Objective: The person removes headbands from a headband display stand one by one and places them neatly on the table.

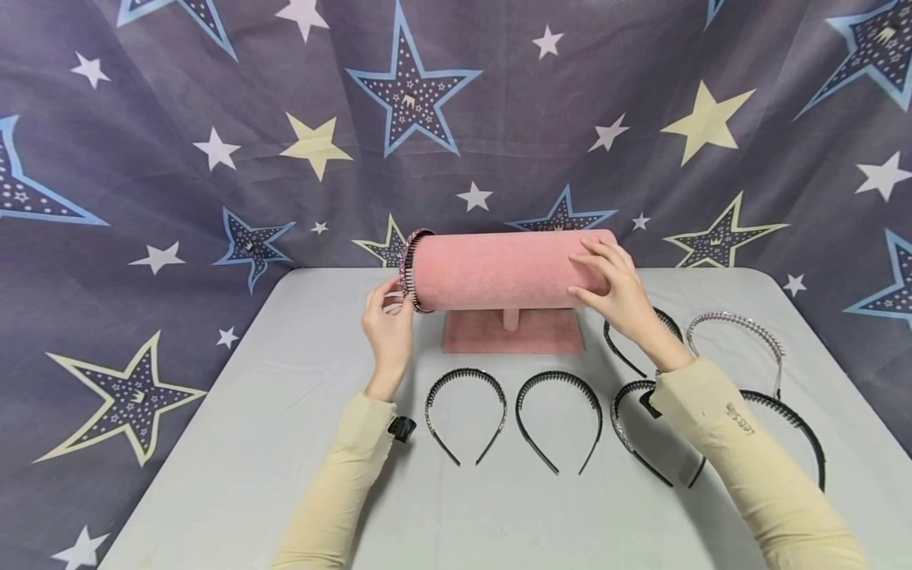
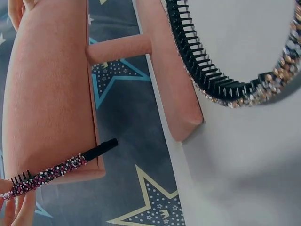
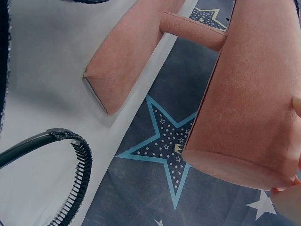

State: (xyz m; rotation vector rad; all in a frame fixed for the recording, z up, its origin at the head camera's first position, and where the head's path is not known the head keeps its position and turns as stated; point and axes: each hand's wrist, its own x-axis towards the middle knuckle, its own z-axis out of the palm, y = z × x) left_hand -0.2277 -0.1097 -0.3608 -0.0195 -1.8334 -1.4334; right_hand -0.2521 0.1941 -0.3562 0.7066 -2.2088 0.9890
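A pink velvety roll on a stand lies crosswise at the back of the table. Around its left end sits a headband with pink and dark stones. My left hand pinches that headband low on its near side; the left wrist view shows the jewelled band between thumb and fingers, its black tip lying across the roll. At the other end, my right hand rests on the roll with fingers spread, thumb on the front. Only bits of its fingers show in the right wrist view.
In front of the stand's base lie two toothed headbands, a left one and a black one. Further headbands lie right, partly under my right arm: a silvery one and a black one. A starry curtain hangs behind.
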